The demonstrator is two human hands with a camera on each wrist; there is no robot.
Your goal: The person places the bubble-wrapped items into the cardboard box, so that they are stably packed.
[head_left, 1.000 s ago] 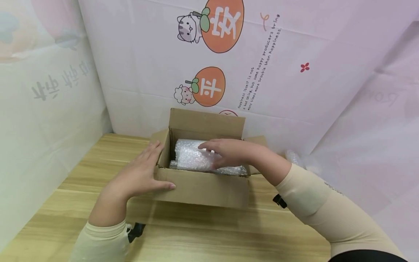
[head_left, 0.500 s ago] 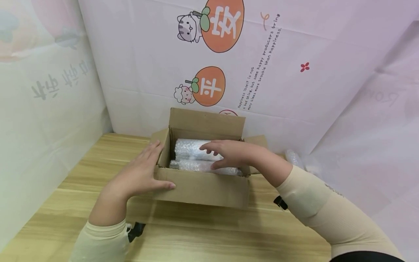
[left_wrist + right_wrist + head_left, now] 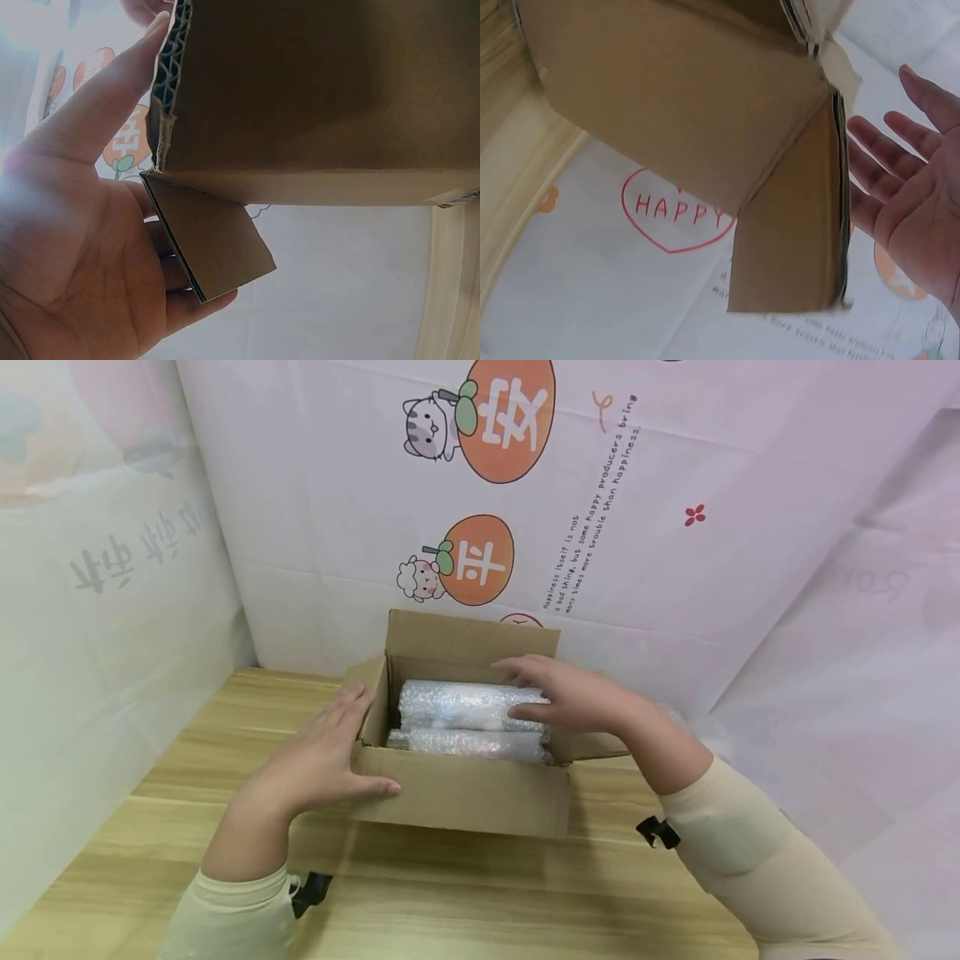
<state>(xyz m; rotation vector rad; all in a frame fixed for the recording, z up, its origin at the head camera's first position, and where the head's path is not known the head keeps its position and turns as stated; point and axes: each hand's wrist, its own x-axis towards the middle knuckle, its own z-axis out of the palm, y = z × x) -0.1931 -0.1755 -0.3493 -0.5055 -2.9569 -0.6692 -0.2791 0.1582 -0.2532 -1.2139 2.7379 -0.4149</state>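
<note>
An open cardboard box (image 3: 465,793) stands on the table with its flaps folded outward. Inside it lie two long bundles in bubble wrap, one behind (image 3: 457,706) and one in front (image 3: 472,744); what they contain cannot be made out. My left hand (image 3: 318,760) rests at the box's left front corner. Its fingers lie straight along the left flap (image 3: 214,244), and its thumb touches the front flap. Over the right end of the rear bundle hovers my right hand (image 3: 577,697), holding nothing. In the right wrist view, its fingers spread beside the box's flap (image 3: 795,240).
Wood-grain table (image 3: 420,902) extends in front of the box. Behind it and at both sides hang white printed sheets (image 3: 322,527). Some clear plastic wrapping (image 3: 716,743) sits behind my right forearm.
The rear bundle, earlier under my right hand and overlapping the front one, now lies behind it. My right hand has let go and moved right and back. My left hand stays put.
</note>
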